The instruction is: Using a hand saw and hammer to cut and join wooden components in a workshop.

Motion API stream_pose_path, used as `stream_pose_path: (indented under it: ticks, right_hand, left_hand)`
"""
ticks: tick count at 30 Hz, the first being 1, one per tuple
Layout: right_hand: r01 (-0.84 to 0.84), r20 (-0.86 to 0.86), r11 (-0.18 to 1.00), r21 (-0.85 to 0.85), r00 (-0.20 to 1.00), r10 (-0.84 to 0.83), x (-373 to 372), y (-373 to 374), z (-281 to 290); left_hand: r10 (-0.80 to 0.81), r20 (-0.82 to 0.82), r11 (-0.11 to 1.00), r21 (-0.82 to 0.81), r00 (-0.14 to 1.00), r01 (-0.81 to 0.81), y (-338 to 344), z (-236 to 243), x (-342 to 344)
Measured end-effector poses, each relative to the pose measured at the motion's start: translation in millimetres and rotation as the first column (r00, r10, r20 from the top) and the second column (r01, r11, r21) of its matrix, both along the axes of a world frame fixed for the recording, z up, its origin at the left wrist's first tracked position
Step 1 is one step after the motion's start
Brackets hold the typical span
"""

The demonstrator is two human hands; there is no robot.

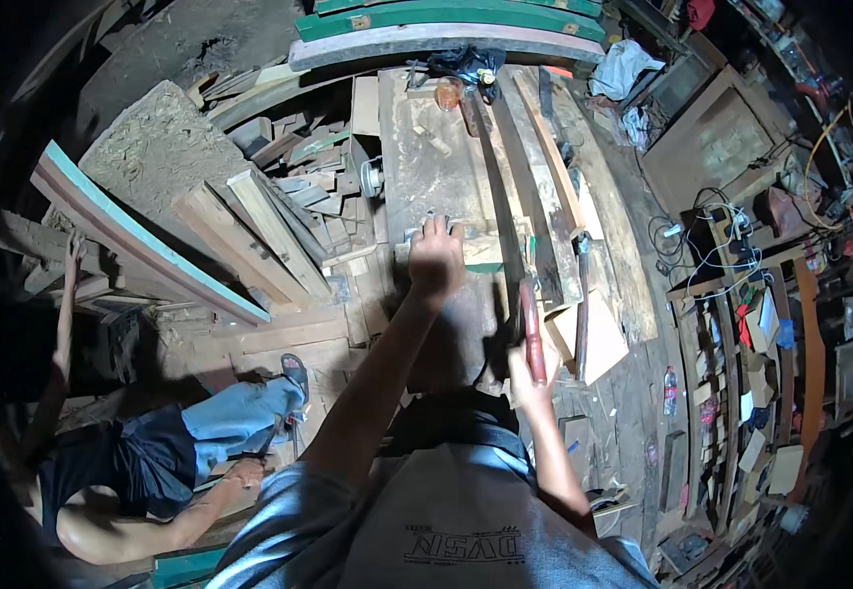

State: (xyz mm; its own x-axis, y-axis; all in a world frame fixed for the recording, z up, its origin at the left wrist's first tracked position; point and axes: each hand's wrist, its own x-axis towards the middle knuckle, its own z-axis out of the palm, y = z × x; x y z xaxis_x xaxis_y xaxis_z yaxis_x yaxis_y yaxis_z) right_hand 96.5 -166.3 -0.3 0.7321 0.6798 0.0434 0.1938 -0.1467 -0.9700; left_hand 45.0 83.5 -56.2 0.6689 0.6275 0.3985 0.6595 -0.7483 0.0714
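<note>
My left hand [436, 257] is stretched forward onto the workbench, its fingers curled over a short piece of wood [482, 251] with a green edge lying crosswise. Closer to my body, my right hand [530, 378] is closed around a reddish-brown turned wooden handle [533, 329] pointing away from me. What the handle belongs to cannot be made out. Just left of it runs a long dark strip [501, 196], and to its right a hammer-like tool with a dark shaft [583, 304] rests on the bench beside a pale board [598, 344].
A person [142, 456] sits at the lower left, near a long curved wooden piece [152, 240]. Wood offcuts [319, 187] are heaped left of the workbench [417, 147]. Green and pale curved pieces [446, 34] lie beyond it. Tangled cables [711, 245] and cluttered shelves [741, 393] stand right.
</note>
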Motion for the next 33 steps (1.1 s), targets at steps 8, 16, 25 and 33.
stream_pose_path:
  ticks: [8, 16, 25, 33]
  right_hand:
    - [-0.033, 0.147, 0.996, -0.078, 0.988, 0.044, -44, -68, -19]
    - [-0.014, 0.034, 1.0, -0.027, 0.999, 0.015, -29, -21, -10]
    - [-0.002, 0.006, 1.0, 0.017, 1.0, 0.002, 16, -47, -3]
    - [-0.046, -0.013, 0.996, -0.078, 0.999, 0.045, 25, -43, 7]
  left_hand:
    - [-0.056, 0.112, 0.998, -0.013, 0.992, 0.058, -3, 5, -2]
    - [-0.068, -0.034, 0.916, -0.398, 0.997, 0.048, 23, 31, 10]
    - [-0.077, -0.105, 0.899, -0.437, 0.992, 0.023, 14, 41, 7]
    - [-0.264, -0.052, 0.96, -0.111, 0.963, 0.257, 6, 42, 3]
